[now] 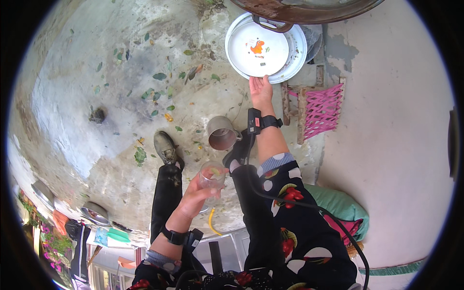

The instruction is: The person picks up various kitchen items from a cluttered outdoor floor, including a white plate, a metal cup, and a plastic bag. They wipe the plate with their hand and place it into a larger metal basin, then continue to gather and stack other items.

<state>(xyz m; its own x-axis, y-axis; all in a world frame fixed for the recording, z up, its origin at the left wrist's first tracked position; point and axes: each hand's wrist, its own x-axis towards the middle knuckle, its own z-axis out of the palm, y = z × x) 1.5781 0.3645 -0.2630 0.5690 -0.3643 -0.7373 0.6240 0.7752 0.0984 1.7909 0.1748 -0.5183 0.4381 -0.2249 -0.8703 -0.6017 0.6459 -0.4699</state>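
My left hand (199, 194) is wrapped around a clear drinking glass (212, 176), low in front of my body. Farther out, my right hand (261, 88) reaches to the near edge of a white plate (241, 54) with an orange dinosaur picture; the fingers are under or against its rim, and I cannot tell how firmly they hold it. The plate lies over a larger pale, speckled basin or tray (298, 59). Between the hands, a metal mug with a handle (220, 133) stands on the floor near my right shoe.
A large brown metal pan (311, 14) overhangs the plate. Right of my right arm is a wooden folding stool with pink webbing (324, 110). A green sack (339, 204) lies by the wall. Leaves scatter the concrete floor (127, 119); a yellow hose (212, 221) lies near my legs.
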